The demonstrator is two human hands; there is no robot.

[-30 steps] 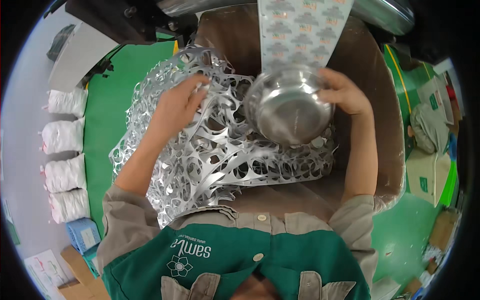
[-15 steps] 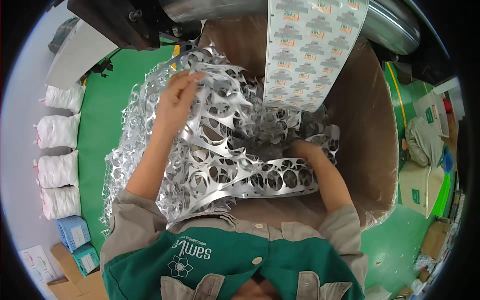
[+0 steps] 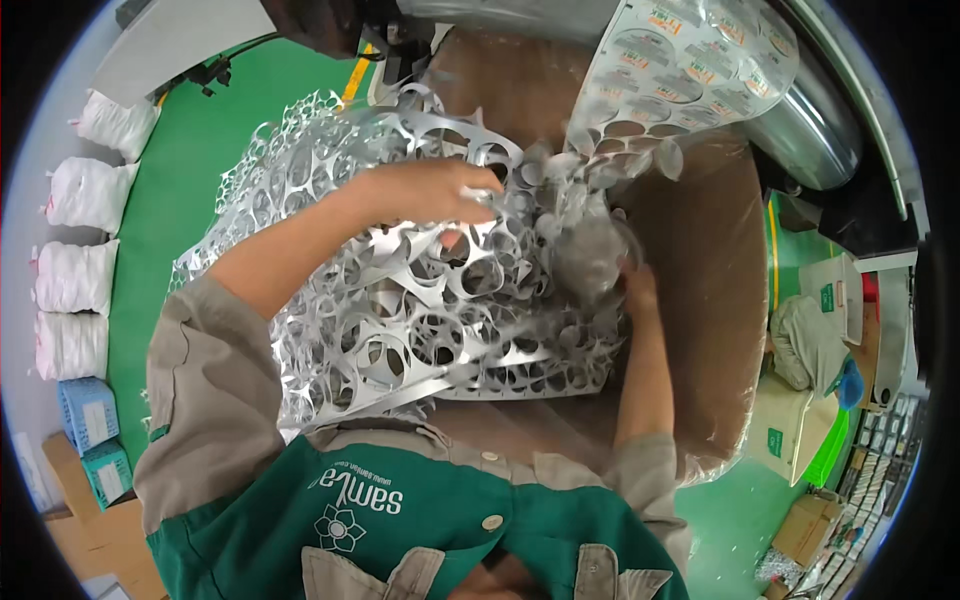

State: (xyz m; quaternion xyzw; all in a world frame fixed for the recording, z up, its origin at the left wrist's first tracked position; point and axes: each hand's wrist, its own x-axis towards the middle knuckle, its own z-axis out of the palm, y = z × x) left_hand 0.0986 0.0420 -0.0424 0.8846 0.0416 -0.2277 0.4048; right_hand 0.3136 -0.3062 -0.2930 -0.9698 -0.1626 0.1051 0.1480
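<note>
A tangled silvery foil scrap web (image 3: 400,270), punched full of round holes, fills the left and middle of a brown, plastic-lined bin. Over its upper part reaches my left hand (image 3: 430,195), fingers stretched to the right and thumb apart below them, touching the web. My right hand (image 3: 638,282) is at the right side of the pile, its fingers closed at a blurred clump of foil scrap (image 3: 592,240). Small round foil pieces (image 3: 665,158) are scattered above that clump. A printed foil sheet (image 3: 680,60) hangs down from the machine, with punched holes along its lower edge.
The bin's wall (image 3: 700,320) rises at the right. A metal roller (image 3: 815,130) and dark machine parts are overhead. White sacks (image 3: 75,275) and blue boxes (image 3: 88,412) line the left wall. Cartons (image 3: 808,530), and a cloth bundle (image 3: 805,340) are at the right.
My left hand has moved right across the web, its fingers opening out. My right hand has risen with loose foil, and the hanging sheet's lower end has swung up to the right.
</note>
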